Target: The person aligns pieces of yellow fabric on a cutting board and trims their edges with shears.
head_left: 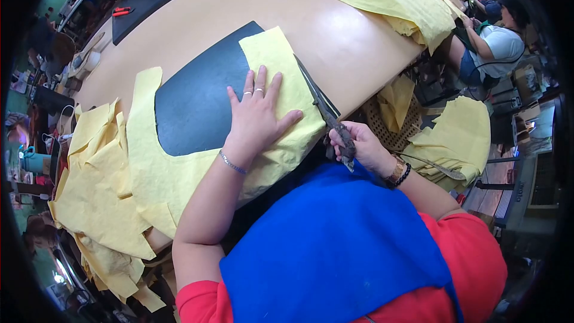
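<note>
My left hand (258,113) lies flat with fingers spread on the yellow fabric (272,51), its fingertips close to the edge of a dark flat panel (200,93). The fabric surrounds much of that panel along its left, lower and right sides. In my right hand (366,146) is a pair of scissors (326,110) with dark, wrapped-looking handles. The long blades point up and left along the fabric's right edge, near the table's front edge. Part of the handles is hidden by my fingers.
Yellow fabric pieces pile up at the table's left (98,167) and far right (412,9). A red tool (122,11) rests on a dark sheet (152,3). More folded fabric (454,137) lies beside a woven basket (391,122). Another person (493,45) sits at right.
</note>
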A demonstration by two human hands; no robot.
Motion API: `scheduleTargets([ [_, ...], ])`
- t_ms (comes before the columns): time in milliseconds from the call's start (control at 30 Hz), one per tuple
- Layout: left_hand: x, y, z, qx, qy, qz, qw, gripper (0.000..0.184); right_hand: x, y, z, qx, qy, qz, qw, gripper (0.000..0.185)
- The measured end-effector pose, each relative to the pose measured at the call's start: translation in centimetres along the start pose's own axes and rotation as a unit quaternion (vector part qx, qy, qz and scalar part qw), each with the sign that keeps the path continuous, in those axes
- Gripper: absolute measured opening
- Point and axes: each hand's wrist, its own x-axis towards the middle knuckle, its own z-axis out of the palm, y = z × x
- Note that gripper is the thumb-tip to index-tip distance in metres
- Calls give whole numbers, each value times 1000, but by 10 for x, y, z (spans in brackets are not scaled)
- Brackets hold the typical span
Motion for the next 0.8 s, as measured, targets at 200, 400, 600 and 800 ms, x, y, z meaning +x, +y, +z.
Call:
scheduleTargets([
  [200,-4,6,-3,13,-9,13,1000,87,12,-2,-1,7,-7,3,1000,27],
  [400,-4,7,-4,12,-11,12,1000,87,9,0,1,-10,14,-10,1000,27],
  [600,-7,8,-3,18,-9,21,1000,87,10,-1,-2,14,3,0,1000,28],
  [800,-7,9,-4,12,-10,22,1000,86,11,-3,-1,33,22,6,999,33],
])
